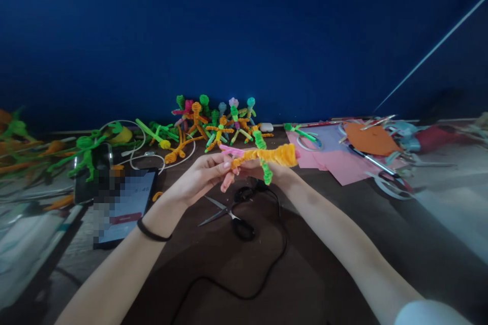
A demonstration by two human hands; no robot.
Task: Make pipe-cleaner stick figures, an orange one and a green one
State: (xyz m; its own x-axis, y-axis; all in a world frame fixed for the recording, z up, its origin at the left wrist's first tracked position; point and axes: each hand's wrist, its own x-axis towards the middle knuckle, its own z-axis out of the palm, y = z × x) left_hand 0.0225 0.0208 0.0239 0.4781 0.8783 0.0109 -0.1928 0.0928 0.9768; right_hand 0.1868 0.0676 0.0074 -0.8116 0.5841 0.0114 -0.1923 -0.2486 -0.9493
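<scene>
A pipe-cleaner figure [280, 154] with a coiled orange body, green coiled arms and a pink end lies sideways between my hands, above the table. My left hand [202, 176] is closed, thumb and fingers pinching the figure's thin orange and pink end. My right hand [277, 175] is closed around the figure from behind; the figure covers most of its fingers. Below my hands, opened scissors [230, 213] with black handles lie on the dark table.
Several finished-looking pipe-cleaner figures [196, 117] stand against the blue wall [244, 35]. A phone [127, 208] lies at left near green figures [86, 155]. Pink paper [343, 165], an orange paper piece [369, 138] and a pen [375, 160] are at right. A black cable [244, 297] crosses the front.
</scene>
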